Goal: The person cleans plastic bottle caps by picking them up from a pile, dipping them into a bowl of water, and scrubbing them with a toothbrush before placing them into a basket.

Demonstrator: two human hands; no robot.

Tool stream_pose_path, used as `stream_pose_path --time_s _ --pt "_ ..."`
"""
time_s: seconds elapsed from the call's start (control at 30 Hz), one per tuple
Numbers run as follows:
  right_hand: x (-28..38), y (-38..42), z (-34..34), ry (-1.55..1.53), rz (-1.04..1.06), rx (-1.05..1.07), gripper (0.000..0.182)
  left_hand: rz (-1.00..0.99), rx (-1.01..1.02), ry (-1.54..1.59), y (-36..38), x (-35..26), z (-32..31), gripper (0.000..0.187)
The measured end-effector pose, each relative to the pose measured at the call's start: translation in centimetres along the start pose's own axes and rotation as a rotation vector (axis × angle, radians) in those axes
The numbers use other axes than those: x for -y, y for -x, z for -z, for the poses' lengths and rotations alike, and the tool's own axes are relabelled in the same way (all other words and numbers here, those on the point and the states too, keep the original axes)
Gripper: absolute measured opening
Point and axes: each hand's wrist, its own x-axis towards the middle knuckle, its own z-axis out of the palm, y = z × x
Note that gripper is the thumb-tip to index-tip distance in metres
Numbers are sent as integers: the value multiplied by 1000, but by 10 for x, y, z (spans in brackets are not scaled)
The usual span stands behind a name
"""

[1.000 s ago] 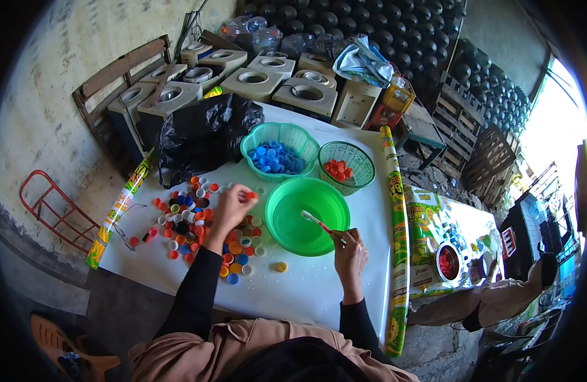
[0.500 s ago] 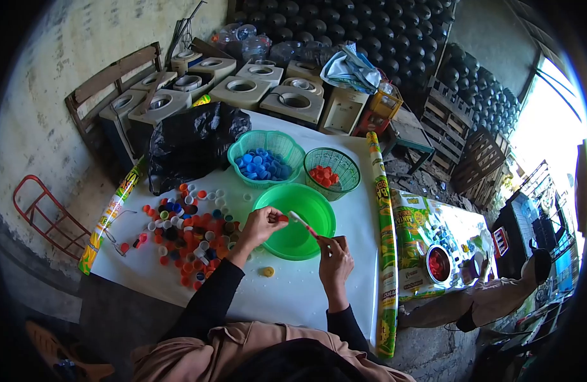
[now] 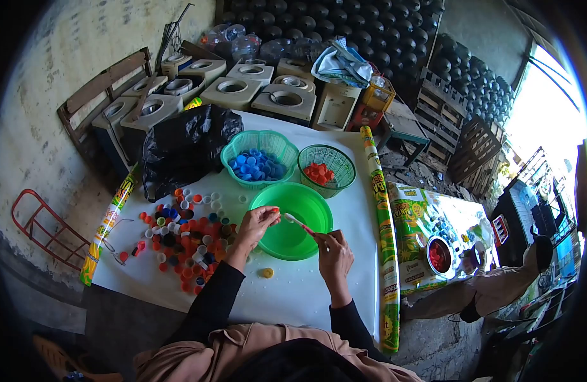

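Observation:
My left hand pinches a red bottle cap over the left side of a bright green basin. In my right hand is a red and white toothbrush, its white head pointing at the cap with a small gap between them. Loose bottle caps in red, white, blue and black lie piled to the left. Behind the basin stand a light green basket of blue caps and a dark green basket of red caps. A yellow cap lies near the basin.
A black plastic bag sits at the table's back left. Rolled printed edges border the white table. Eyeglasses rest at the left. Water dispensers stand behind. To the right, another person works at a second table.
The red cap has turned in my left fingers and shows less of its face. The toothbrush head has shifted slightly left and down. The view has tilted a little.

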Motion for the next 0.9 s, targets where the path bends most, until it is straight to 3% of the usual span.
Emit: stream_pose_path --time_s 0.1,0.13,0.27,0.67,0.9 --pt "-16 -15 -18 186 121 -4 10 -162 -54 -375 1 -7 -4 26" --pt "-14 -17 -19 239 98 95 10 -230 -75 -524 0 -11 -5 26" --pt "-12 -17 -15 107 69 -41 8 -331 -100 -652 -10 -5 -5 25" --pt "-1 -4 -7 -25 -60 10 9 -242 -21 -713 -6 -16 -17 25" --pt "-3 -3 -7 -38 -83 -35 8 -300 -14 -635 -9 -8 -18 22"
